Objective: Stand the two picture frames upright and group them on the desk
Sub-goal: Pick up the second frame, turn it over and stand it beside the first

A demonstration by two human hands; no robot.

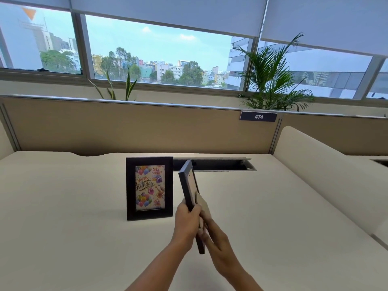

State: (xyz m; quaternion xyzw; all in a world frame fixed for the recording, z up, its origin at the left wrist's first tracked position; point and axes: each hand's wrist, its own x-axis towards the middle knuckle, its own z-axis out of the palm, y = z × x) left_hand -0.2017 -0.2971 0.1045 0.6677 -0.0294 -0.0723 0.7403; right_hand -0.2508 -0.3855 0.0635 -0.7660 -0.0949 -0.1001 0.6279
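Note:
A black picture frame with a "Happy Birthday" balloon picture (149, 188) stands upright on the cream desk (63, 206), facing me. Just to its right I hold a second black frame (188, 185) above the desk, seen edge-on with its brown back turned to the right. My left hand (186, 222) grips its left side. My right hand (218, 244) is on its back, fingers at the brown stand flap. The held frame's front is hidden from me.
A cable slot (220, 164) is cut into the desk behind the frames. A tan partition (126, 127) with a "474" label (258, 116) closes the back. A cream divider (325, 175) runs along the right. Plants stand behind the partition.

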